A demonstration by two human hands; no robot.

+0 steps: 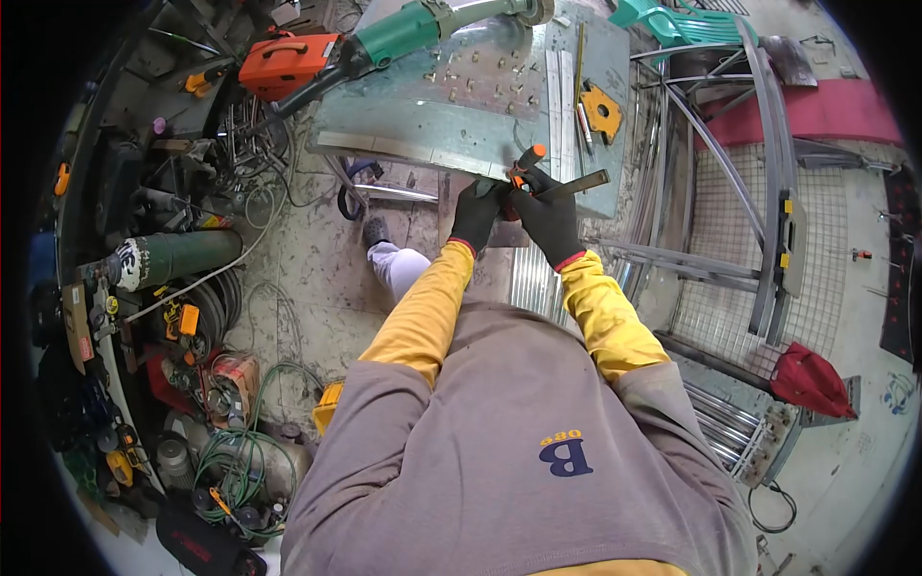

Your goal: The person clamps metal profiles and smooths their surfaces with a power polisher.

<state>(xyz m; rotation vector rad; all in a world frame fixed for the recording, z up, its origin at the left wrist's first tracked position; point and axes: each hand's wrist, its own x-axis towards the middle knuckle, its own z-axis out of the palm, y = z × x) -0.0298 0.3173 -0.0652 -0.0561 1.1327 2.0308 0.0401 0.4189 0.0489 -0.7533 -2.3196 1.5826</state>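
At the front edge of the metal-topped table (403,130), my two black-gloved hands meet around a clamp with orange and black parts (526,161). Its flat metal bar (588,182) sticks out to the right past my right hand (549,219), whose fingers are wrapped round the clamp. My left hand (477,213) is closed at the clamp's left side, fingers bent in against it. The gloves hide much of the clamp's body, and I cannot see whether its jaws touch the table edge.
A green angle grinder (399,43) lies on the table by an orange case (288,65). Several small metal pieces, flat strips (560,106) and a yellow magnetic square (602,115) lie there too. Metal frames (768,182) stand right. Left are a gas cylinder (182,259) and hoses (240,470).
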